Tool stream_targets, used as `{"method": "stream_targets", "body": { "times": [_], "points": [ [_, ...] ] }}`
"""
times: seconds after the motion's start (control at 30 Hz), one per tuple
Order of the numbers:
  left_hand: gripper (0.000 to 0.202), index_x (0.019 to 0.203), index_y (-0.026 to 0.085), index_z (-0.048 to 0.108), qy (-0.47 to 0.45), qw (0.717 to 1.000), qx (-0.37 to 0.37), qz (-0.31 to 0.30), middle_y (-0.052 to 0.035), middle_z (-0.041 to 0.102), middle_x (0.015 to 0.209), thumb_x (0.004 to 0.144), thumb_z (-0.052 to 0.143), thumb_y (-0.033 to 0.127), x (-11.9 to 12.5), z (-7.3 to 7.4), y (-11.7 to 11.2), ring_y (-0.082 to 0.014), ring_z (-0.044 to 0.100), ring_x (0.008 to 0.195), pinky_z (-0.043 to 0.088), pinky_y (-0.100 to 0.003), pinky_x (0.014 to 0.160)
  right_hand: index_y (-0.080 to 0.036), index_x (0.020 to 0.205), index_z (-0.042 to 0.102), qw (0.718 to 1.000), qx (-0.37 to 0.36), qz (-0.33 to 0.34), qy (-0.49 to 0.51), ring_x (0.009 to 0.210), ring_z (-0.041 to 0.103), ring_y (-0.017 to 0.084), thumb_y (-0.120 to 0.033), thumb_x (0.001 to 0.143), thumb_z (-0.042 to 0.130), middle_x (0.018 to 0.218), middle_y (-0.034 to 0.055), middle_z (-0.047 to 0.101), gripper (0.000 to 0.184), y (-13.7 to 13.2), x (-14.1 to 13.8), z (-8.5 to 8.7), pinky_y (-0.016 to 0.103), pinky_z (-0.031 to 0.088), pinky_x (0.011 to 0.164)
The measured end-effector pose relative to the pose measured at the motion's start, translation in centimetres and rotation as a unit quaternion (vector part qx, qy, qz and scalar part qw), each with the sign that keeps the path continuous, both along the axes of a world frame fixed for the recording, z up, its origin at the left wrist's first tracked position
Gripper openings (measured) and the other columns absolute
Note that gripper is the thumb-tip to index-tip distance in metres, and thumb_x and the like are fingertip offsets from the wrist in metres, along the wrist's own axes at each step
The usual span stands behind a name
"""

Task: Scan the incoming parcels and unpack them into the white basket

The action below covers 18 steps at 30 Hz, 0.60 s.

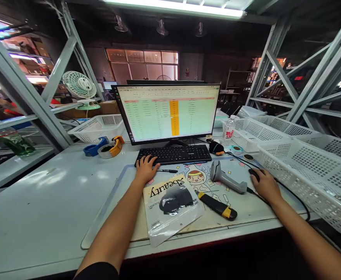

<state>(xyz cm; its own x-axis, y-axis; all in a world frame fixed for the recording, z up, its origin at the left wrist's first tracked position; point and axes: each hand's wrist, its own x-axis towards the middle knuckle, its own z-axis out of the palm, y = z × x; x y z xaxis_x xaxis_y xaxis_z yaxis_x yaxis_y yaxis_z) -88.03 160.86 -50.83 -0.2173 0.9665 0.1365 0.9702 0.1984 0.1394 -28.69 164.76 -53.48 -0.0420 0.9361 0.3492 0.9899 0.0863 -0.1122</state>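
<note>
My left hand [146, 170] rests with fingers spread on the left end of a black keyboard [176, 154]. Under my right hand [265, 184] is a black computer mouse [254, 174], with the fingers curved over it. Between my hands lie a grey barcode scanner [227, 179], a black and yellow utility knife [217, 205] and a clear-fronted package [173, 208] with a dark item inside. A black marker [167, 170] lies just right of my left hand. Behind the keyboard, a monitor [170, 114] shows a spreadsheet with one orange column.
White plastic baskets [304, 163] line the right side, beside a plastic bottle [229, 128]. Blue and orange tape dispensers [115, 146] sit left of the monitor, near another basket [97, 126]. A small fan [80, 85] is on the left metal frame. The scanner cable runs close to my right hand.
</note>
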Motion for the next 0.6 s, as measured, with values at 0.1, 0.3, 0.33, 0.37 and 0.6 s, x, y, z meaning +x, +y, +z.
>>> {"method": "stream_targets", "body": {
  "times": [0.1, 0.3, 0.33, 0.37, 0.6],
  "points": [
    [0.059, 0.154, 0.031, 0.055, 0.001, 1.0, -0.003, -0.002, -0.0087, 0.042, 0.167, 0.104, 0.037, 0.056, -0.08, -0.08, 0.1, -0.0388, 0.029, 0.155, 0.021, -0.065, 0.127, -0.016, 0.138, 0.068, 1.0, -0.004, -0.003, -0.001, 0.113, 0.065, 0.033, -0.043, 0.105, 0.043, 0.137, 0.0189, 0.062, 0.049, 0.02, -0.14, 0.19, 0.048, 0.056, 0.099],
    [0.061, 0.156, 0.031, 0.054, 0.001, 1.0, -0.007, -0.002, -0.009, 0.041, 0.168, 0.105, 0.034, 0.058, -0.3, -0.29, 0.21, -0.0397, 0.029, 0.156, 0.021, -0.064, 0.127, -0.015, 0.137, 0.068, 1.0, -0.014, -0.005, 0.0, 0.115, 0.064, 0.033, -0.042, 0.106, 0.043, 0.139, 0.0185, 0.061, 0.049, 0.05, -0.15, 0.24, 0.047, 0.055, 0.101],
    [0.061, 0.156, 0.031, 0.054, 0.001, 1.0, -0.008, -0.002, -0.009, 0.041, 0.168, 0.105, 0.034, 0.058, -0.31, -0.27, 0.2, -0.0396, 0.029, 0.156, 0.021, -0.064, 0.128, -0.015, 0.137, 0.068, 1.0, -0.013, -0.005, 0.001, 0.115, 0.064, 0.033, -0.041, 0.106, 0.043, 0.139, 0.0184, 0.062, 0.048, 0.04, -0.15, 0.22, 0.047, 0.055, 0.101],
    [0.061, 0.155, 0.031, 0.054, 0.001, 1.0, -0.008, -0.001, -0.0088, 0.041, 0.168, 0.105, 0.034, 0.058, -0.3, -0.23, 0.18, -0.0394, 0.029, 0.156, 0.021, -0.063, 0.128, -0.015, 0.137, 0.068, 1.0, -0.011, -0.004, 0.001, 0.115, 0.064, 0.033, -0.041, 0.105, 0.043, 0.138, 0.0183, 0.062, 0.048, 0.03, -0.15, 0.2, 0.047, 0.055, 0.1],
    [0.06, 0.155, 0.032, 0.054, -0.001, 1.0, -0.011, 0.001, -0.0081, 0.041, 0.168, 0.104, 0.034, 0.058, -0.17, 0.03, 0.16, -0.0392, 0.029, 0.156, 0.021, -0.063, 0.128, -0.017, 0.136, 0.069, 1.0, -0.003, -0.01, -0.004, 0.113, 0.065, 0.032, -0.041, 0.105, 0.044, 0.137, 0.0172, 0.063, 0.046, 0.07, -0.17, 0.05, 0.046, 0.055, 0.098]
  ]
}}
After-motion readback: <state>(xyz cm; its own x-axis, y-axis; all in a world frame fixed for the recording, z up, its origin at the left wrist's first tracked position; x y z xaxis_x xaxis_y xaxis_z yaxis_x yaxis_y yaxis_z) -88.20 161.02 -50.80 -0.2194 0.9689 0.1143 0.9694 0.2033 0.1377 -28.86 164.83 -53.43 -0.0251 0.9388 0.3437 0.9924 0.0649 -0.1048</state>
